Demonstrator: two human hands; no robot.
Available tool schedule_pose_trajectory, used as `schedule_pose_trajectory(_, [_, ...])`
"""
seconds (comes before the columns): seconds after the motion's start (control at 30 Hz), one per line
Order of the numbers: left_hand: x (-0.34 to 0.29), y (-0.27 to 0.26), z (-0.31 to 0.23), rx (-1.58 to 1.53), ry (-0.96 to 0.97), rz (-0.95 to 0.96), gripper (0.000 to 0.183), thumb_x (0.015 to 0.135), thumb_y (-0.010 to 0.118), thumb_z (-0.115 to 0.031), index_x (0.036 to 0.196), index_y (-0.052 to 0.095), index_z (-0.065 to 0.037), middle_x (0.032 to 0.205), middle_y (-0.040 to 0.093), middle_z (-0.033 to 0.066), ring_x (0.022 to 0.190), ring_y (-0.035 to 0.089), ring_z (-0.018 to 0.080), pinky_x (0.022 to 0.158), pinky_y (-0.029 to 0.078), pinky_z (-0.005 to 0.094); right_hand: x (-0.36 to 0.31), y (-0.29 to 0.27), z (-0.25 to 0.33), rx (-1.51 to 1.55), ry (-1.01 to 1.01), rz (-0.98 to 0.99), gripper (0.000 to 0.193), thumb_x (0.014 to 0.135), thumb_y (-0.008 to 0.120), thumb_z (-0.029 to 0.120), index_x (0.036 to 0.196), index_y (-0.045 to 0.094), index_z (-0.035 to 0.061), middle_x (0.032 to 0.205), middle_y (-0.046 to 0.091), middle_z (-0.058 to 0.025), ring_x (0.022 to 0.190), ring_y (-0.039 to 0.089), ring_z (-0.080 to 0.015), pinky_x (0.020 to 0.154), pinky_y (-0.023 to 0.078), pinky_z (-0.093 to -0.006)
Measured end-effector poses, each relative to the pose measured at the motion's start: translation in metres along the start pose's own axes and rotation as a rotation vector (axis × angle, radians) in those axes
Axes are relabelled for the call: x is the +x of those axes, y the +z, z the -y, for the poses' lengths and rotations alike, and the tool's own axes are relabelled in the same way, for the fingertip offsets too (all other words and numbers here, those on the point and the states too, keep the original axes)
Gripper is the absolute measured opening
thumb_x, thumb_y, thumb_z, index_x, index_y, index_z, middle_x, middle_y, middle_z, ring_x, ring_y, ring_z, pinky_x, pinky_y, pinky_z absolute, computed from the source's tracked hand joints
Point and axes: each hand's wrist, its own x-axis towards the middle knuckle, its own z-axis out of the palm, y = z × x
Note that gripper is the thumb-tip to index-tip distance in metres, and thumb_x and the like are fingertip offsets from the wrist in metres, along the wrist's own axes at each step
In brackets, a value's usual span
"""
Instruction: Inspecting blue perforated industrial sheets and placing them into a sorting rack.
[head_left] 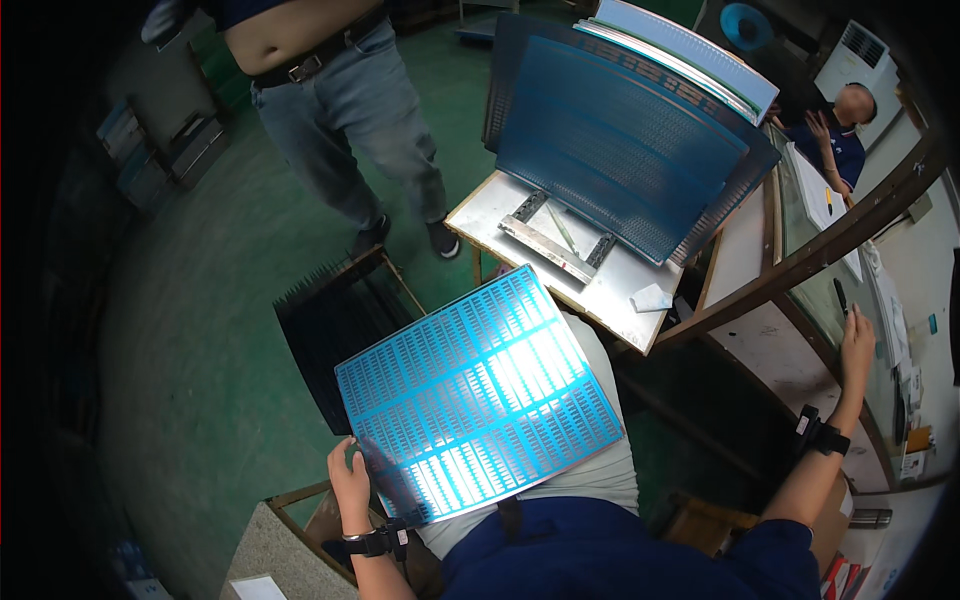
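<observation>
A blue-and-silver metal sheet [480, 395], covered in rows of small marks, lies tilted across my lap and shines under the light. At its lower left edge is my left hand [350, 480], with the fingers and thumb closed on the rim. My right arm stretches far out to the glass-topped bench [825, 300] on the right. There my right hand [857, 345] has its fingertips together at the lower end of a black pen [840, 294]. Both wrists wear black straps with small devices.
Dark sheets [345, 330] stand in a rack left of my lap. Ahead, large dark blue panels [620, 140] lean upright on a white stand [480, 215]. A wooden bar [760, 290] crosses at right. One person [345, 110] stands ahead; another [840, 140] is behind the bench.
</observation>
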Motion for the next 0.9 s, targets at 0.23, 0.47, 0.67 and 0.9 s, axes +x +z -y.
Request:
schedule_pose_trajectory(0.23, [-0.006, 0.013, 0.024, -0.355, -0.282, 0.036, 0.031, 0.091, 0.050, -0.009, 0.120, 0.049, -0.001, 0.089, 0.057, 0.0071, 0.072, 0.054, 0.0125, 0.060, 0.045, 0.0257, -0.055, -0.048, 0.118, 0.523, -0.283, -0.517, 0.027, 0.091, 0.049, 0.009, 0.115, 0.058, -0.0002, 0.108, 0.059, -0.0161, 0.099, 0.057, -0.0301, 0.087, 0.043, -0.0364])
schedule_pose_trajectory(0.47, [-0.004, 0.036, 0.059, -0.739, -0.556, 0.029, 0.009, 0.092, 0.050, -0.009, 0.098, 0.050, -0.003, 0.075, 0.051, -0.0015, 0.065, 0.046, 0.0060, 0.058, 0.039, 0.0206, -0.149, 0.004, 0.247, 0.949, -0.529, 0.210, 0.025, 0.083, 0.052, -0.004, 0.106, 0.061, 0.0014, 0.092, 0.061, -0.0147, 0.083, 0.060, -0.0269, 0.074, 0.048, -0.0329])
schedule_pose_trajectory(0.67, [-0.017, 0.033, 0.023, -0.839, -0.433, -0.117, 0.004, 0.093, 0.049, -0.008, 0.090, 0.048, -0.006, 0.070, 0.047, -0.0040, 0.061, 0.043, 0.0048, 0.056, 0.037, 0.0202, -0.206, 0.064, 0.293, 1.077, -0.549, 0.659, 0.026, 0.084, 0.055, -0.002, 0.109, 0.060, -0.0001, 0.087, 0.060, -0.0094, 0.075, 0.060, -0.0173, 0.069, 0.048, -0.0261])
schedule_pose_trajectory(0.9, [-0.029, 0.002, -0.017, -1.074, -0.331, -0.272, 0.003, 0.094, 0.047, -0.007, 0.093, 0.048, -0.005, 0.072, 0.050, -0.0041, 0.066, 0.045, 0.0035, 0.061, 0.037, 0.0185, -0.202, 0.084, 0.298, 1.413, -0.043, 1.011, 0.032, 0.092, 0.051, 0.007, 0.122, 0.052, -0.0019, 0.090, 0.059, -0.0008, 0.076, 0.054, -0.0053, 0.068, 0.042, -0.0179])
